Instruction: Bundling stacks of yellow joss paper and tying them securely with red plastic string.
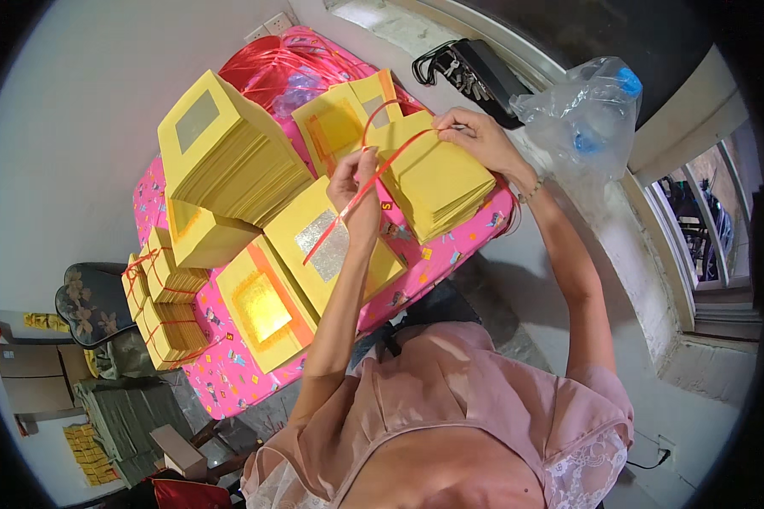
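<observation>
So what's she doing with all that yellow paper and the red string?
A person is tying up a stack of yellow paper with a red string. The left hand pinches the string and pulls it up and across, while the right hand holds the string down on top of the stack. They sit at a pink patterned table. More yellow stacks lie around, and two small bundles at the table's left end are already tied.
</observation>
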{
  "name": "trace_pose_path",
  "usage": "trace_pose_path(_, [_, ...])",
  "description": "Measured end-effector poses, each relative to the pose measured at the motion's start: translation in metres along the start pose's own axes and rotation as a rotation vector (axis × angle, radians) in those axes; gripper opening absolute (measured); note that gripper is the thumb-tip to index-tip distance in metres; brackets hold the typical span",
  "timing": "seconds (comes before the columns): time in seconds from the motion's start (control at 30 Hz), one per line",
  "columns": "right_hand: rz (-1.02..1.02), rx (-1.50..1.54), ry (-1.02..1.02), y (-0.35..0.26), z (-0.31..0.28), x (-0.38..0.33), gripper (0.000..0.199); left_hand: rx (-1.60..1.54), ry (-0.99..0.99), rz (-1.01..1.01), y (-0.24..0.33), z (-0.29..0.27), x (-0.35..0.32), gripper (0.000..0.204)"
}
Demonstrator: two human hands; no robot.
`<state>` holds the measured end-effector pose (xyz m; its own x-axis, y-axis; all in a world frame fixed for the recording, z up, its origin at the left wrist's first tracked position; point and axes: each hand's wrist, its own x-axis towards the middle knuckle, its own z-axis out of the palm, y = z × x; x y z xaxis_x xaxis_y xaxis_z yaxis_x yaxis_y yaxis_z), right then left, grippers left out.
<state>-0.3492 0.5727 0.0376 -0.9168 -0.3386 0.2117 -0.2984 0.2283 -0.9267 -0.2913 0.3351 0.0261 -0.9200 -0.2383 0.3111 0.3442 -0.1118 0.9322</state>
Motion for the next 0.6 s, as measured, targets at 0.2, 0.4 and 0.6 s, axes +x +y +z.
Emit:
trace_pose_path(0.2, [-0.036,0.094,-0.026,0.000,0.005,0.005,0.015,0.425,-0.370,0.266,0.022,0.018,0.028,0.017])
trace_pose_path(0.4, [-0.114,-0.095,0.047,-0.014,-0.001,0.010,0.016,0.452,-0.694,-0.184,0.017,0.038,0.052,0.023])
trace_pose_path(0.6, [-0.121,-0.262,0.089,-0.047,-0.008,0.006,0.015,0.097,-0.513,-0.423,0.010,0.052,0.052,0.017])
